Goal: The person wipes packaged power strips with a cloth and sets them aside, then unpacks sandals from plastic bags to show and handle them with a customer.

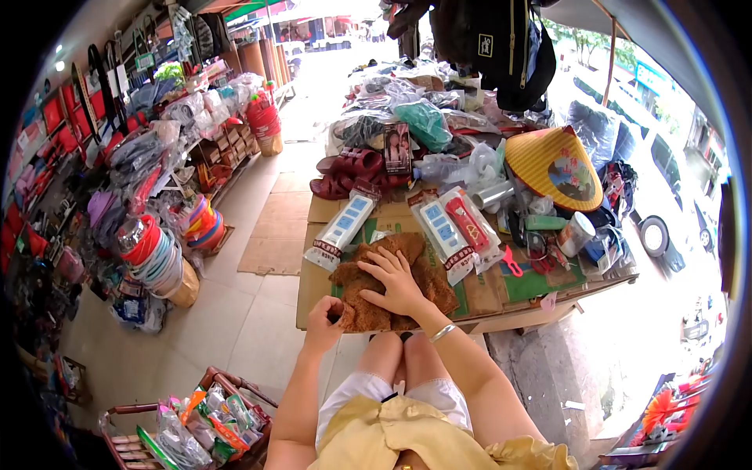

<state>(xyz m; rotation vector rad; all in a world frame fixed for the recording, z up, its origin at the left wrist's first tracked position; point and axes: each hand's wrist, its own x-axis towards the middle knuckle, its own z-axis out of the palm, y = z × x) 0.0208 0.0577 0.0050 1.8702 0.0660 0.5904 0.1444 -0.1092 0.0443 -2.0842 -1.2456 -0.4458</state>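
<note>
A brown fluffy cloth (435, 288) lies bunched at the front edge of the cardboard-covered table (313, 235). My right hand (394, 283) rests on top of it, palm down with fingers spread. At the cloth's front left corner, my left hand (323, 321) is curled, pinching the edge. Just behind the cloth lie a packaged white power strip (345, 225) on the left and another packaged power strip (442, 235) on the right. Beside the latter is a packet with a red item (468, 223). A small pink plastic piece (511, 262) lies farther right.
Dark red sandals (352, 164), a yellow conical hat (554, 168) and a white cup (577, 233) crowd the table. A black bag (509, 55) hangs above. Stacked basins (153, 254) stand on the floor at left. A bamboo chair (125, 439) holding packets is near my left side.
</note>
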